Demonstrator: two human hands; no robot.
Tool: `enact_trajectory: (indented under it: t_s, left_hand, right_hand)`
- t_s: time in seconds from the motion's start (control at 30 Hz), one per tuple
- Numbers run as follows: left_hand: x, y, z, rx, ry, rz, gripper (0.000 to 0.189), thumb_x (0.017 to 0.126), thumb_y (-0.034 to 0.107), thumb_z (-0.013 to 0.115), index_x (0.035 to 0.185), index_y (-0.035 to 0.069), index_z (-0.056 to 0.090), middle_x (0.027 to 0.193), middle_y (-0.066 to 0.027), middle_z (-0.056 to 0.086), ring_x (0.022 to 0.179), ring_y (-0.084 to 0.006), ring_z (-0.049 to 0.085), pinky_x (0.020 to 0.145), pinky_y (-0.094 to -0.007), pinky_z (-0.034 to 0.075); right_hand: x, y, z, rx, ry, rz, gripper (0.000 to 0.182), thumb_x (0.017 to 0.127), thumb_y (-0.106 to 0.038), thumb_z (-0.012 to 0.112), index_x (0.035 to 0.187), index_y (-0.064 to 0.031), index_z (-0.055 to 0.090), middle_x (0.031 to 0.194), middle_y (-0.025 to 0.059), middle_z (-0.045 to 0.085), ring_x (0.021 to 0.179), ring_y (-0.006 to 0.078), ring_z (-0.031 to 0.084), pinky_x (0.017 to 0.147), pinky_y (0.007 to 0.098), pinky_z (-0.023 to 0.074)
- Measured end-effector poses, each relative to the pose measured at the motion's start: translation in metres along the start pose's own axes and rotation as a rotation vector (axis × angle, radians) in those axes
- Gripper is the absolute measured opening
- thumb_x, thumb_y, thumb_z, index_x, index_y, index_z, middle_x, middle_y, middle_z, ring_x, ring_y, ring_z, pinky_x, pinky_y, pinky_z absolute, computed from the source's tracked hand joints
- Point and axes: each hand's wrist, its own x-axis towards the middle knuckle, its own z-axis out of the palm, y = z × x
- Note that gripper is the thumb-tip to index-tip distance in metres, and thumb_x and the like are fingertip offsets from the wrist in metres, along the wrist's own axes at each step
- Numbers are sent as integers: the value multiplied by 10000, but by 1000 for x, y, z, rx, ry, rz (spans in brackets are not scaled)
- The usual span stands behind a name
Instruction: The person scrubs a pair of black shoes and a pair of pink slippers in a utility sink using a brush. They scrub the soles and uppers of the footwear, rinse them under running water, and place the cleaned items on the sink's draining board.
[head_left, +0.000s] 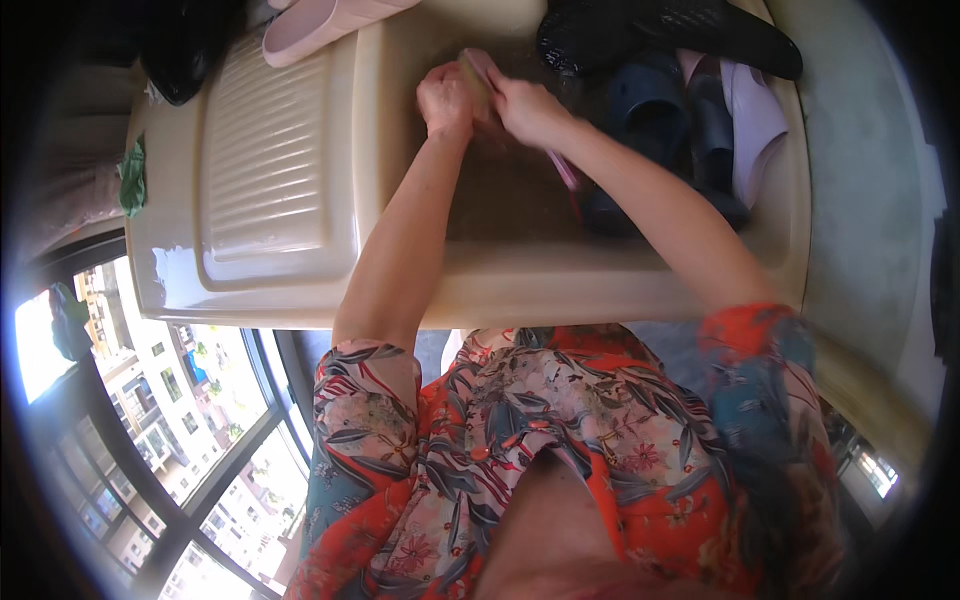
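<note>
Over the basin of a beige laundry sink (525, 281), both my hands are close together. My right hand (531, 112) is closed around a pink scrub brush (480, 67). Its tan bristle side faces my left hand, and a pink length (562, 171) shows below my right wrist, probably its handle. My left hand (444, 96) has its fingers curled right beside the bristles. Whatever it may grip is hidden by the hand and by blur. Dark water or shadow fills the basin beneath.
Left of the basin is a ribbed washboard (262, 150), with a pale pink slipper (322, 26) at its far edge. Black slippers (667, 34), a dark blue slipper (649, 105) and a lilac slipper (754, 131) crowd the right side. A green rag (132, 176) hangs at the left rim.
</note>
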Motion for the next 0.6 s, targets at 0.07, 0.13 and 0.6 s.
enact_trajectory:
  t_s: [0.07, 0.13, 0.6]
  left_hand:
    - [2, 4, 5, 16, -29, 32, 219, 797, 99, 459, 876, -7, 634, 834, -180, 635, 797, -237, 600, 766, -341, 463]
    - [20, -9, -6, -256, -6, -88, 214, 803, 85, 451, 884, 0, 630, 839, -162, 633, 796, -232, 593, 757, -335, 465]
    - [5, 8, -13, -162, -125, -67, 211, 846, 96, 485, 1011, 2, 577, 851, -70, 584, 745, -136, 515, 663, -269, 432]
  right_hand:
    - [33, 13, 12, 65, -24, 111, 403, 896, -282, 386, 1263, -123, 435, 961, 234, 594, 865, 390, 581, 737, 435, 469]
    - [-3, -20, 10, 87, -26, 5, 381, 889, -251, 430, 1235, -94, 468, 989, 232, 588, 892, 391, 573, 757, 431, 466]
    - [33, 57, 31, 165, 115, 170, 404, 868, -296, 423, 1256, -197, 473, 881, 184, 635, 636, 294, 631, 596, 370, 503]
